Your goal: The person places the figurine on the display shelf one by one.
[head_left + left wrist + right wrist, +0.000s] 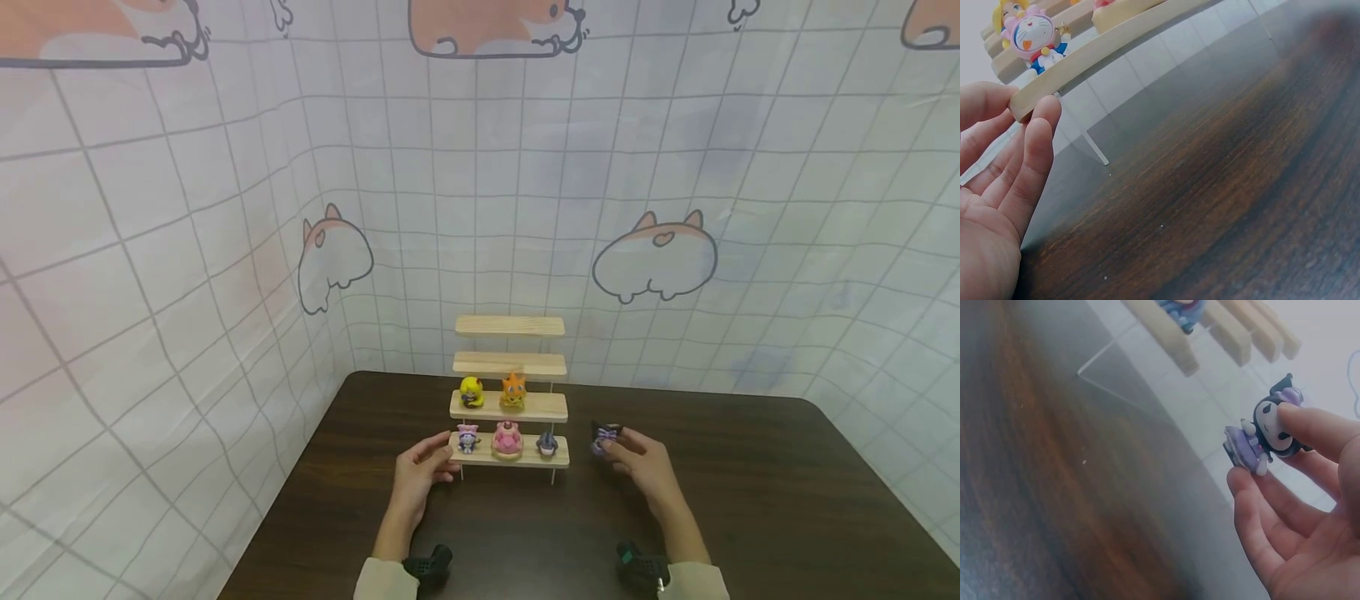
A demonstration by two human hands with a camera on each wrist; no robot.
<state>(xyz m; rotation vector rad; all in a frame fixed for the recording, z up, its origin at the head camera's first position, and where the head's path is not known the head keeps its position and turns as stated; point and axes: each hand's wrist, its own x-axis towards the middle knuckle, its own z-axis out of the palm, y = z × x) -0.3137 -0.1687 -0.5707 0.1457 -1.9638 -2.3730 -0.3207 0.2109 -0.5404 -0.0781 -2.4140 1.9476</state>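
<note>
My left hand (pixel 422 473) pinches the left end of the lowest board of a tiered wooden display stand (pixel 471 456), thumb above and fingers below. To the right of the stand, my right hand (pixel 643 463) holds a black-hooded figurine (pixel 1272 428) in a purple dress between thumb and fingers, off the table. On the lowest board stand a pink-hooded white and blue figurine (pixel 467 439), a pink figurine (pixel 507 441) and a grey-blue figurine (pixel 547 444). One board up are a yellow-haired figurine (pixel 472 392) and an orange eared figurine (pixel 513 391).
Clear thin supports (pixel 1090 137) carry the boards above the dark wooden table (pixel 750 483). The top board (pixel 510 325) and the board below it (pixel 480 363) carry no figurines. A white grid-patterned curtain (pixel 495 192) with dog drawings hangs behind and at both sides.
</note>
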